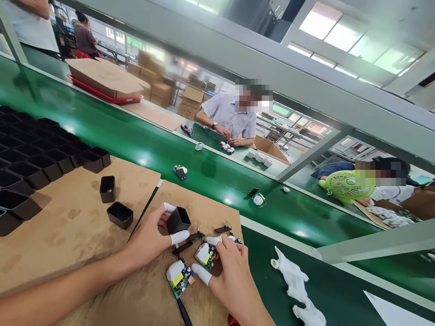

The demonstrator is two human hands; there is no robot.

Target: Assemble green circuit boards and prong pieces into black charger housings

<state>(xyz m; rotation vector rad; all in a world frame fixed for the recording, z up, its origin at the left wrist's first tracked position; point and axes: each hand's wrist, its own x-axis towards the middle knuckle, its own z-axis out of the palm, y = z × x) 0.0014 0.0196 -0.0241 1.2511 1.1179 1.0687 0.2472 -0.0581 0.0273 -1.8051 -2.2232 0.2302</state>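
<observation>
While the left hand (159,231) pinches one open-topped black box (178,221) over cardboard (136,292), the right hand (231,267) has thumb and forefinger apart around one circuit board (204,254), grip or mere touch indeterminable; second circuit board (176,276), just beside; two loose black boxes (120,216), farther left; green belt (217,181), beyond.

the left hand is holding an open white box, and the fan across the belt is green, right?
Not quite: the head view shows that the open box in the left hand is black, not white. The fan across the belt is green, as you say.
</observation>
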